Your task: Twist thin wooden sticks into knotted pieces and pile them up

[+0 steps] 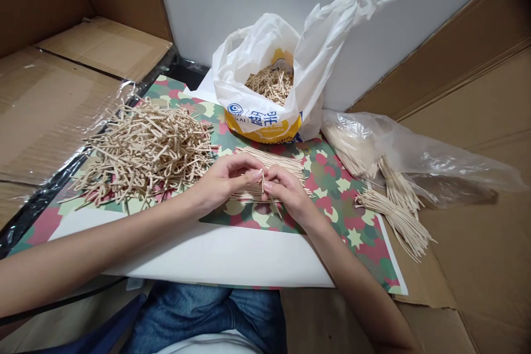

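Both hands meet over the middle of the camouflage-patterned sheet. My left hand (227, 181) is closed, its thumb and finger pinching a thin pale strip (263, 181). On the same strip my right hand (287, 192) is pinched too, and a loose end hangs down below the fingers. The strip looks bent or looped between the fingertips; its exact shape is too small to tell. Under and behind the hands lies a flat row of straight pale strips (276, 161), partly hidden by them. To the left of my left hand rises a heap of bent, looped strips (145, 146).
A white plastic bag (259, 116) holding short pale pieces stands behind the hands. At the right lie tied bundles of strips (398, 218) and a clear plastic bag (418, 149) with more strips. Cardboard (83, 77) flanks the left side, and a white wall (199, 5) is at the back.
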Available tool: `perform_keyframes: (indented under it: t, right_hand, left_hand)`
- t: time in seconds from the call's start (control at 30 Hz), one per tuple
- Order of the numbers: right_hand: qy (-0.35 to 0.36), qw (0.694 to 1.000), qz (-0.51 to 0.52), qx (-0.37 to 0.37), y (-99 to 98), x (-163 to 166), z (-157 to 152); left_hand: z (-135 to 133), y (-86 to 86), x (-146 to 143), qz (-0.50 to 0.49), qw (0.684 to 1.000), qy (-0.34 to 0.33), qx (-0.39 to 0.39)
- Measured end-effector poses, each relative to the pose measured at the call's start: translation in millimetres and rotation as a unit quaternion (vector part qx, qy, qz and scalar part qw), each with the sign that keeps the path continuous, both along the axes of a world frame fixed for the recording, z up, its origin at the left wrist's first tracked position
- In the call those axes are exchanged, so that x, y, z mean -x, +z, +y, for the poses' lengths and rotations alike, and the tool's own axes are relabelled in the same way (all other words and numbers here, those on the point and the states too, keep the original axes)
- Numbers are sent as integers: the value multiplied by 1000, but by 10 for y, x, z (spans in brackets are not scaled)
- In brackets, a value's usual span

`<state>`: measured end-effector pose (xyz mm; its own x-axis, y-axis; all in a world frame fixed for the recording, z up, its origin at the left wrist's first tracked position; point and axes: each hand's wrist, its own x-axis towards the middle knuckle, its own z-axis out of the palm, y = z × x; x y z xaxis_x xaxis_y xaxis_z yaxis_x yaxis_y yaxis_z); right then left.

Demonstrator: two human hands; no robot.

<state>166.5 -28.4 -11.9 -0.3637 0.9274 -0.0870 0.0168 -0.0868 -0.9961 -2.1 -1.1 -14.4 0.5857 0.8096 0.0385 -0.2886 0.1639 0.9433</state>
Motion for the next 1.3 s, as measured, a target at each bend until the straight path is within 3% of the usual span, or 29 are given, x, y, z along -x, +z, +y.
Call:
perform_keyframes:
  t: [0.4, 0.63, 0.77, 0.9, 1.1, 1.3]
  right_hand:
    - [-54, 996, 64, -24, -92, 66, -11]
    - [20, 997, 66, 31, -70, 69, -1]
    - [9, 997, 73, 1, -63, 78, 3]
    - [21, 996, 82, 20, -63, 75, 1]
    - [85, 982, 125, 116, -80, 11, 19]
    - [70, 977, 157, 127, -84, -24, 42]
  left_hand:
    - [-34, -41, -19, -6, 999, 19, 34]
    - [-37, 37, -4, -66, 995, -20, 76]
    - [-55, 35, -6, -50, 994, -37, 91]
    - [-44, 73, -5, -62, 991, -47, 111]
    - [48, 200, 58, -78, 989, 47, 116]
    - [58, 202, 79, -67, 990, 39, 118]
